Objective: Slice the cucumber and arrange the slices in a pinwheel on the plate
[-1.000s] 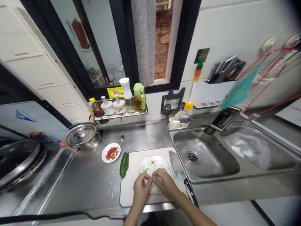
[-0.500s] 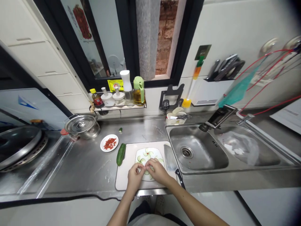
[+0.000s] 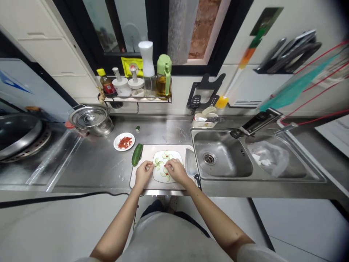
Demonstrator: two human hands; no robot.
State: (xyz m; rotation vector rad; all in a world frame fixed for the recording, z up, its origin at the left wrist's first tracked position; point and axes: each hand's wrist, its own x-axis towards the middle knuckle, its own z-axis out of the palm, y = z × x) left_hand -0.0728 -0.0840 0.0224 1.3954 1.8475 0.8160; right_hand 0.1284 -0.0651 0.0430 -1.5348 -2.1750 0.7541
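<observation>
A white square plate lies on the cutting board, bearing thin cucumber slices fanned into pinwheels, some with a red centre. My left hand is at the plate's left edge, thumb and forefinger pinched; anything between them is too small to make out. Over the plate's right half, my right hand pinches a small red piece at its fingertips. A small white dish of similar red pieces sits to the left. The cut cucumber rests along the board's left edge.
A cleaver lies on the board's right side, its black handle toward me. Right of it is the double sink with a faucet. A lidded steel pot stands back left. Bottles and jars line a rack below the window.
My hands have moved apart: the left to the plate's left edge, the right still over the plate. The red piece at the right fingertips now shows. The camera view has tilted down.
</observation>
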